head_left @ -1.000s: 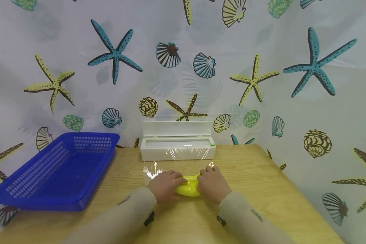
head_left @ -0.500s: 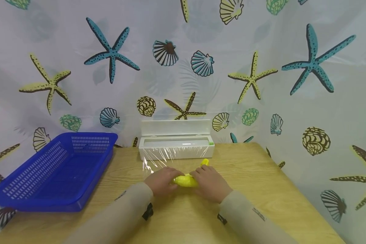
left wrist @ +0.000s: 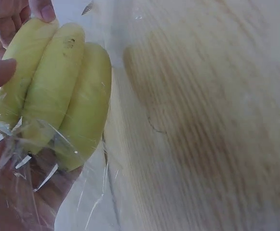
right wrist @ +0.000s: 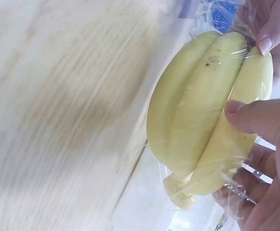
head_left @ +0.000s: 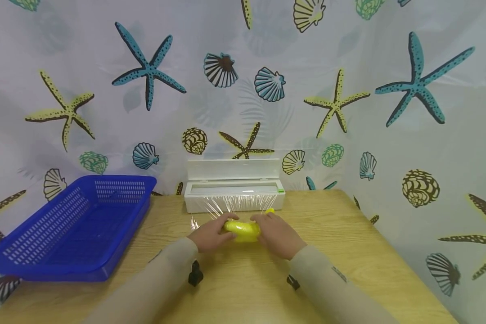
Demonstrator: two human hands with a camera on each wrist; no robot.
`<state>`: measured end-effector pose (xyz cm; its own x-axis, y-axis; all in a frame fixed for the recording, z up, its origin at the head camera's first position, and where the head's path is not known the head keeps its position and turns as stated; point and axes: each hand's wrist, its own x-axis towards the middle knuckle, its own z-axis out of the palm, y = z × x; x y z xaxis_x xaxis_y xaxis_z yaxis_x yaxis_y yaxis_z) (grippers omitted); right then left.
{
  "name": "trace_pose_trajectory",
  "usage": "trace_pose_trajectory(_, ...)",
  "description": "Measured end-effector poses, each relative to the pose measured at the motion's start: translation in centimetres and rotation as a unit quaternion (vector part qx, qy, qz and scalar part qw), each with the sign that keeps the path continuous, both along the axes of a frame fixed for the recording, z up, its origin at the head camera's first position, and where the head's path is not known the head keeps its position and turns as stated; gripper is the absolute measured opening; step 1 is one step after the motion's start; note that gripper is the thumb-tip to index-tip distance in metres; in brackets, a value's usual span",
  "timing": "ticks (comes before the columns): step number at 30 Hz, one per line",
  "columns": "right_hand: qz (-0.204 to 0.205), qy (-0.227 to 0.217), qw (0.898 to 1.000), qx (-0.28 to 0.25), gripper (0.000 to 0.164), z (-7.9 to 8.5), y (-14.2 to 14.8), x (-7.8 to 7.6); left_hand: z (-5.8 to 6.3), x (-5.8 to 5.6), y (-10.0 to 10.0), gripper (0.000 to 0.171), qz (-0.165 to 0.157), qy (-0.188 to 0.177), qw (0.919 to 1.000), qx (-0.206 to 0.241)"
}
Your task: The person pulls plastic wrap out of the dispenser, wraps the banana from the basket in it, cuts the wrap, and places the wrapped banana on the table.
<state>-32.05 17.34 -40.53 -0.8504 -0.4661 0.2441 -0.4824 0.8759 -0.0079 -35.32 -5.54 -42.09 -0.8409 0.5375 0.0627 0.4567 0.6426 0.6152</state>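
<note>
A yellow bunch of bananas [head_left: 243, 230], three of them showing in the wrist views, is wrapped in clear cling film. My left hand [head_left: 213, 234] grips its left end; in the left wrist view, film lies over the fingers [left wrist: 29, 187]. My right hand [head_left: 278, 236] holds the other end, its thumb lying along one banana [right wrist: 226, 134] in the right wrist view. The yellow stem end [head_left: 270, 210] pokes out behind my right hand. From the bunch, creased film [head_left: 235, 204] stretches to the white cling film dispenser [head_left: 231, 205], whose lid [head_left: 233, 169] stands up.
On the left of the wooden table [head_left: 348, 270] stands a blue plastic basket [head_left: 117, 243] with slotted sides. A patterned curtain [head_left: 235, 108] hangs behind the table and along its right side. A small green piece [head_left: 281, 191] sits at the dispenser's right end.
Both hands have moved the bananas away from me, towards the dispenser, turning them over. The film between bunch and dispenser now shows tight creases across its width.
</note>
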Motion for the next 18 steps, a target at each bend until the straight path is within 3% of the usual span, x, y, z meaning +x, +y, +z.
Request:
trace_pose_trajectory(3, -0.002, -0.019, 0.999, -0.03, 0.045, 0.1, 0.1, -0.8, 0.0, -0.5, -0.1, 0.041, 0.013, -0.038, 0.9977, 0.054)
trace_pose_trajectory(7, 0.015, -0.02, 0.999, -0.045, 0.038, 0.2, 0.1, -2.0, -0.1, -1.2, -0.1, 0.033, 0.042, -0.055, 0.993, 0.096)
trace_pose_trajectory(11, 0.025, -0.025, 0.997, -0.065, 0.036, 0.3, 0.1, -3.1, -0.2, -1.8, -0.1, 0.031, 0.072, -0.042, 0.9907, 0.108)
trace_pose_trajectory(18, 0.028, -0.061, 0.991, -0.115, 0.042, 0.6, -0.5, -4.7, -0.7, -3.0, -0.3, 0.027, 0.091, -0.063, 0.9845, 0.137)
